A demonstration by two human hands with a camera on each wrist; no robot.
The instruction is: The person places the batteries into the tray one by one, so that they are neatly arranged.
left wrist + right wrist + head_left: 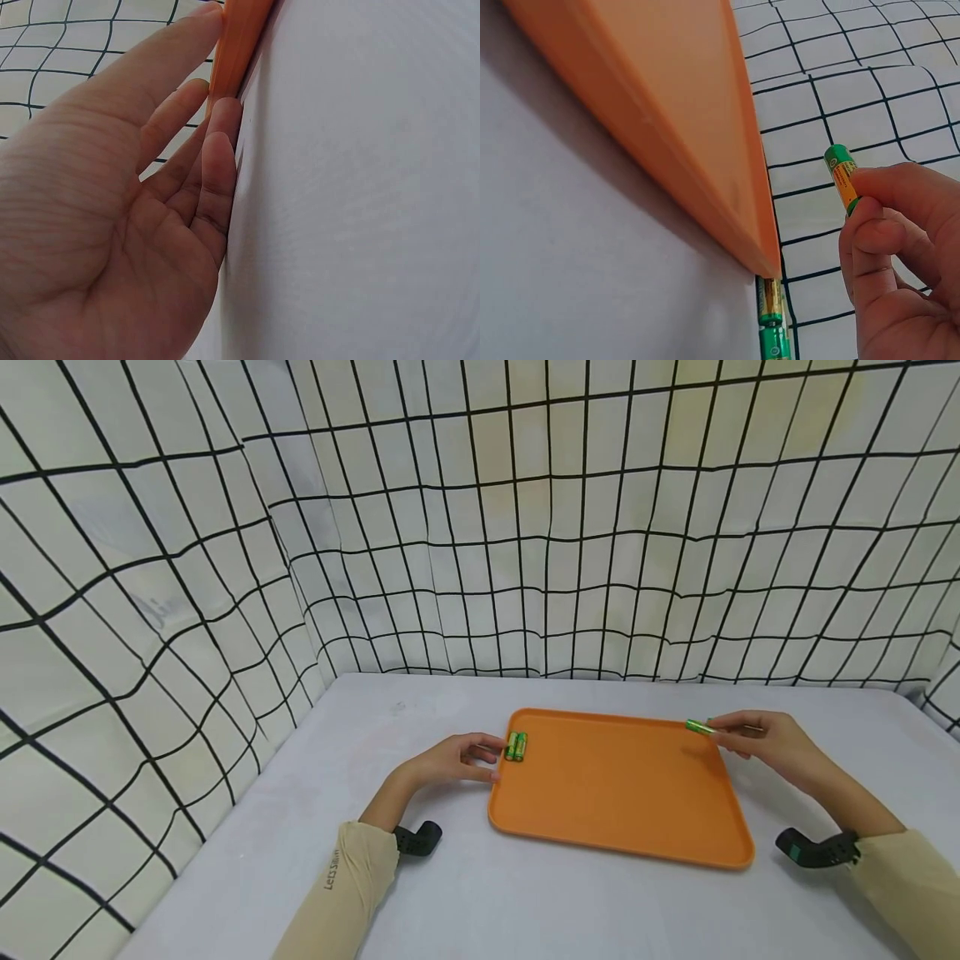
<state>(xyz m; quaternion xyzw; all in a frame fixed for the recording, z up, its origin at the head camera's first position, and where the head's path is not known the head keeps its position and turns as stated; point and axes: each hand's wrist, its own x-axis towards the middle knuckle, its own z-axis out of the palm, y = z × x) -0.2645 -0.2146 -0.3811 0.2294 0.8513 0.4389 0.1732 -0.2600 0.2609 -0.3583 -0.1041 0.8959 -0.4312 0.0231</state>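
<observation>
An orange tray (615, 789) lies on the white table. Two green-and-gold batteries (521, 747) lie side by side in it, by its left edge. Beside that edge my left hand (448, 762) has its fingers loosely bent, fingertips at the rim, holding nothing. My right hand (776, 750) pinches a green battery (842, 176) between thumb and fingers, above the tray's far right corner. In the right wrist view, more green-and-gold batteries (772, 341) lie outside the tray, past its corner; in the head view the right hand mostly hides them.
A white table surface (525, 902) surrounds the tray. Behind and to the left rises a white curtain (495, 527) with a black grid. Each wrist wears a black camera mount (420, 839).
</observation>
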